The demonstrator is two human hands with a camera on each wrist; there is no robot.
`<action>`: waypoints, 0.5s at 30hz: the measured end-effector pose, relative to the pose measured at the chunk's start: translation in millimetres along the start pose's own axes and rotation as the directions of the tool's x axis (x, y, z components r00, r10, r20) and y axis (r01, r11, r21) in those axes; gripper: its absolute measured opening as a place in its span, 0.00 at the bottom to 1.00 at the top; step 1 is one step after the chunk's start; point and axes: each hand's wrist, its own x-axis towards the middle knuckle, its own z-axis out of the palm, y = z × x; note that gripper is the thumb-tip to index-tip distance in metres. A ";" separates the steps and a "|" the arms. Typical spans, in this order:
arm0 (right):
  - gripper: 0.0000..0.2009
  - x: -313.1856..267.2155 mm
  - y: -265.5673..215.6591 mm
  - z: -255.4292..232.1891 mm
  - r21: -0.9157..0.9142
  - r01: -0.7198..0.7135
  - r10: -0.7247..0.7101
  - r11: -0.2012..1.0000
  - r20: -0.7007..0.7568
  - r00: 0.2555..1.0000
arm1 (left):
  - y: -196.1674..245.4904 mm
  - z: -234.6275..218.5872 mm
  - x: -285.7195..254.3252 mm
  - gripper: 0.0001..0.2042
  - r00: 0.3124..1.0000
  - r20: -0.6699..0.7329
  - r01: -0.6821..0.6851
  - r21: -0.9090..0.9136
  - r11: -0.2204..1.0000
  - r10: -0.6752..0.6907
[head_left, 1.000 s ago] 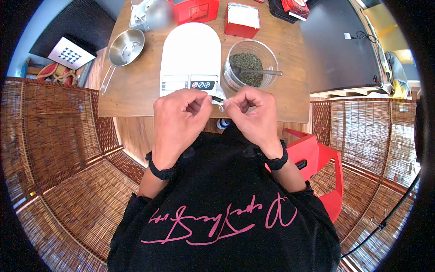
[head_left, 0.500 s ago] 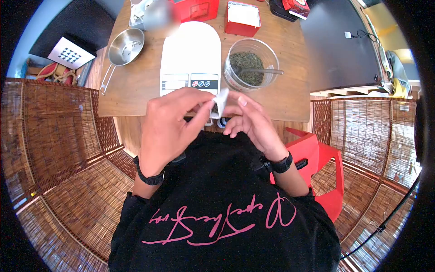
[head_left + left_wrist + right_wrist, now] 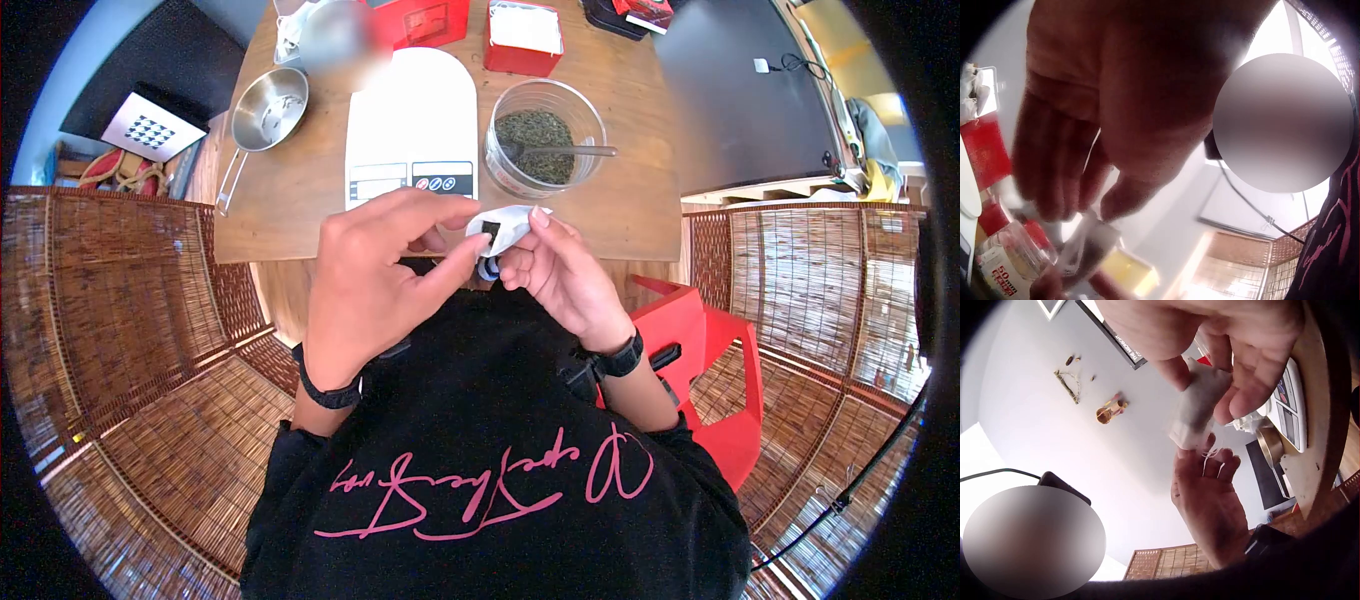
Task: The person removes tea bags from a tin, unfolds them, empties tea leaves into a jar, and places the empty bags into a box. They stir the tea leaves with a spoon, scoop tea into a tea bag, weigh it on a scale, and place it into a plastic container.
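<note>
Between both hands is a small white drawstring tea bag [image 3: 513, 222] with dark leaves inside. My left hand [image 3: 385, 265] pinches its left end between thumb and index finger. With thumb and fingers, my right hand [image 3: 575, 285] grips the other end. White string loops [image 3: 1211, 454] hang from one end in the right wrist view, where the leaves show through the thin bag [image 3: 1200, 400]. A clear plastic tub [image 3: 500, 165] of dried leaves [image 3: 540, 135] stands just beyond the right hand, with a metal spoon [image 3: 590, 151] in it. A white kitchen scale [image 3: 412, 115] lies beyond the left hand.
A steel pan [image 3: 268, 110] with a wire handle sits on the left of the wooden table [image 3: 640, 170]. Red boxes [image 3: 522, 55] stand at the back. Beside my right arm is a red chair [image 3: 690, 340]. Woven screens [image 3: 130, 330] flank both sides.
The right hand let go its pinch at the near strings and now grips the bag's right end. The bag has turned from upright to lying sideways between the hands.
</note>
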 end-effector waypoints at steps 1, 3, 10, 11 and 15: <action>0.19 -0.3 0.6 -1.7 -0.006 0.024 -0.024 1.000 -0.013 1.000 | -0.4 -1.5 -0.2 0.09 1.000 0.017 0.021 0.008 1.000 -0.021; 0.18 -0.8 1.0 -2.0 -0.011 0.047 -0.047 0.999 -0.027 0.999 | -1.0 -1.7 -1.0 0.09 0.998 0.035 0.043 0.018 0.999 -0.043; 0.19 -1.4 4.0 -0.2 -0.005 0.088 -0.088 0.996 -0.063 0.994 | 0.7 3.2 -2.3 0.06 0.991 -0.039 0.127 -0.007 0.992 -0.128; 0.19 -1.9 4.7 -0.8 -0.011 0.095 -0.095 0.995 -0.057 0.994 | 0.4 4.1 -2.1 0.06 0.993 -0.076 0.089 0.016 0.996 -0.088; 0.19 -3.5 3.4 2.6 -0.011 0.125 -0.125 0.992 -0.061 0.990 | 2.6 4.3 -1.2 0.06 0.992 -0.081 0.095 0.024 0.995 -0.093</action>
